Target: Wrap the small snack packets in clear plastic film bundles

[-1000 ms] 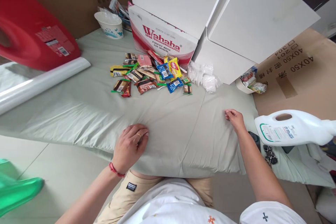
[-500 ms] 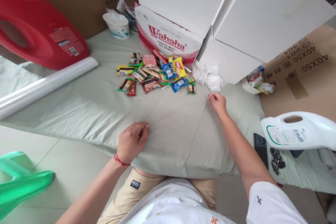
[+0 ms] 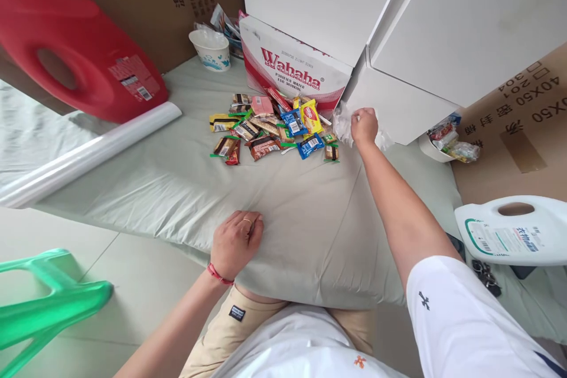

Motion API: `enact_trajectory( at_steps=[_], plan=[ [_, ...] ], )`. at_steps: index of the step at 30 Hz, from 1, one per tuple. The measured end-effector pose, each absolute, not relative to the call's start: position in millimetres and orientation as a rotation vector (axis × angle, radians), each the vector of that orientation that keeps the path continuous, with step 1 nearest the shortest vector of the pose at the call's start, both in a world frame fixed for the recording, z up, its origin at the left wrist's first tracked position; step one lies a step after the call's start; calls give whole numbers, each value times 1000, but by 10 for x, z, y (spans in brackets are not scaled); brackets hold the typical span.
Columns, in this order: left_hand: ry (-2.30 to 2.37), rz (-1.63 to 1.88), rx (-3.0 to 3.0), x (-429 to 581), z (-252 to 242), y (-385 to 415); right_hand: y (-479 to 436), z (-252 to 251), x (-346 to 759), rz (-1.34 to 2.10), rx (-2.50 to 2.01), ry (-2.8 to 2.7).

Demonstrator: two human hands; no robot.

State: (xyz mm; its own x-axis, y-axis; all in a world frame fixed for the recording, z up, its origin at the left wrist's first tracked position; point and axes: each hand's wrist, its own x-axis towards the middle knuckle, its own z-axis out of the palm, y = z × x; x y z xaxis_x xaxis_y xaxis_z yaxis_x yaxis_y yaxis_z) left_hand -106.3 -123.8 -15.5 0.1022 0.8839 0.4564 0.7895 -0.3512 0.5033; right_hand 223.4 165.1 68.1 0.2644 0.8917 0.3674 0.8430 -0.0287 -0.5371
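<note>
My right hand point(image 3: 364, 126) is stretched far forward, its fingers curled down onto a small pile of clear plastic bags point(image 3: 344, 124) beside the white boxes. What the fingers grip is hidden under the hand. My left hand point(image 3: 237, 242) rests on the near edge of the pale green padded mat point(image 3: 177, 183), fingers loosely curled, holding nothing. A heap of wrapped snacks point(image 3: 274, 127) lies just left of my right hand, in front of a red-and-white Wahaha carton point(image 3: 292, 68).
A red jug point(image 3: 75, 65) and a clear film roll point(image 3: 88, 153) lie at the left. A paper bowl point(image 3: 211, 50) stands at the back. White boxes point(image 3: 420, 23) fill the back right. A white detergent bottle point(image 3: 514, 233), keys point(image 3: 486, 274) and a green stool point(image 3: 48, 301) are nearby.
My right hand has travelled from the mat's right side forward and left to the plastic bags. My left hand has stayed on the mat edge. The view has shifted slightly.
</note>
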Motion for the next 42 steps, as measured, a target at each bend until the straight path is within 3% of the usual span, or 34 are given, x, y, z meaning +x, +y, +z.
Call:
enact_trajectory(
  at_steps=[4,10,17,23,31,36,39,42],
  plan=[
    [1627,1218,1949,-1082,6,-1257,951,646,1984,198,-1581,-1458],
    [1394,1114,1681,-705,368,-992,-434,169,1468,1062,-1379,-1143],
    [1148,1077,965,-192,205,-662,-888,219,1387,1461,-1202,-922],
    [1166,1115,769,-242,196,-842,-933,336,1565,1523,-1162,-720],
    [1168,1003,749,-230,264,-981,-1094,302,1546,1537,-1153,-863],
    [1073,1093,614,-361,149,-985,-1085,244,1814,1357,-1288,-650],
    [1122,1176,707,-369,112,-1037,-1128,240,1857,1202,-1379,-644],
    [1186,1269,1028,-321,120,-1122,-1208,306,1748,1330,-1334,-753]
  ],
)
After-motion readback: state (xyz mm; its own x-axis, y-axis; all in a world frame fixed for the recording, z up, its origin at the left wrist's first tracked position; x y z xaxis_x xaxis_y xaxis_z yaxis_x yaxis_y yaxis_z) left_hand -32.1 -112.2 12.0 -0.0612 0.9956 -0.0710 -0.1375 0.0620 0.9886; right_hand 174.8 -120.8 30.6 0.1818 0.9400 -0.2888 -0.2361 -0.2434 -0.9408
